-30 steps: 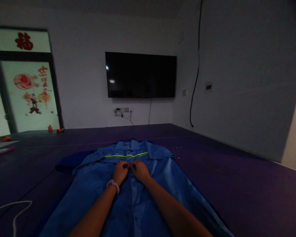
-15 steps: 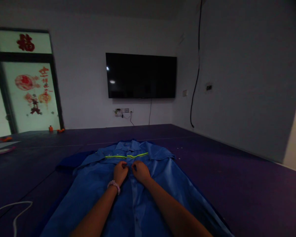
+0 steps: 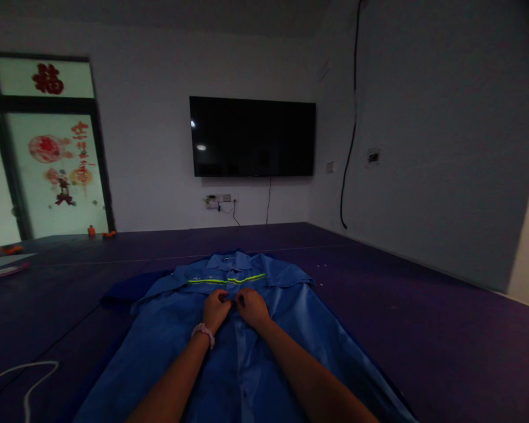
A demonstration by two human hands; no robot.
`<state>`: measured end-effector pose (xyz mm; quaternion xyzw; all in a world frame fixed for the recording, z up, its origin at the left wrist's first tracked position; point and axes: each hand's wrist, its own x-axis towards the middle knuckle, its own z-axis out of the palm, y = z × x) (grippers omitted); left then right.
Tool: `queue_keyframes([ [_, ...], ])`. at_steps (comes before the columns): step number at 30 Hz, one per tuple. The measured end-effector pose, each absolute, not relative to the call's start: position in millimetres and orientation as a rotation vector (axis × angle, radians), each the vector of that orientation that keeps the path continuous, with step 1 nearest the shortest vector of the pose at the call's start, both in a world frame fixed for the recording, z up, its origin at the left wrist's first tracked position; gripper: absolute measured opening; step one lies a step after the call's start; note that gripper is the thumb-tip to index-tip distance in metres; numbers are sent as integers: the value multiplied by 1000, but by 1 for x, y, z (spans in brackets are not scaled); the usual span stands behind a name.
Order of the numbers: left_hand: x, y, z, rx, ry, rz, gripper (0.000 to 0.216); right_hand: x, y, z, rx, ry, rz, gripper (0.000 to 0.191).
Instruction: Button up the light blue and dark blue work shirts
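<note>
A blue short-sleeved shirt (image 3: 167, 329) lies spread out face up, its collar pointing away from me and a yellow-green stripe running across the chest. Just below that stripe, at the front placket, my left hand (image 3: 216, 309) pinches the shirt's edge; a pink scrunchie (image 3: 203, 333) circles that wrist. Close beside it, my right hand (image 3: 251, 306) also has its fingertips pinched on the placket. The fingers hide the exact spot of cloth, and any button there is too small to make out. Darker blue cloth (image 3: 134, 288) shows from under the shirt on the left.
The shirt rests on a purple surface (image 3: 423, 317). A white cable (image 3: 39, 367) curls at the lower left, with a pinkish flat object (image 3: 6, 271) farther back. Small orange objects (image 3: 108, 234) sit near the glass door. A black television (image 3: 253, 136) hangs on the far wall.
My two fingertips draw very slightly closer together at the placket. The shirt stays in place, and the view shifts only a little.
</note>
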<state>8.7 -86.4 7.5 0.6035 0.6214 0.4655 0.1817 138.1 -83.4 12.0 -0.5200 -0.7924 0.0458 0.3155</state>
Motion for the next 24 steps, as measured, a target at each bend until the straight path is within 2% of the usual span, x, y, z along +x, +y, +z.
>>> queue_keyframes([
  [24,7,-80,2,1646,1696,1367,25,138,-84,11,-1378,-2112,71,18],
])
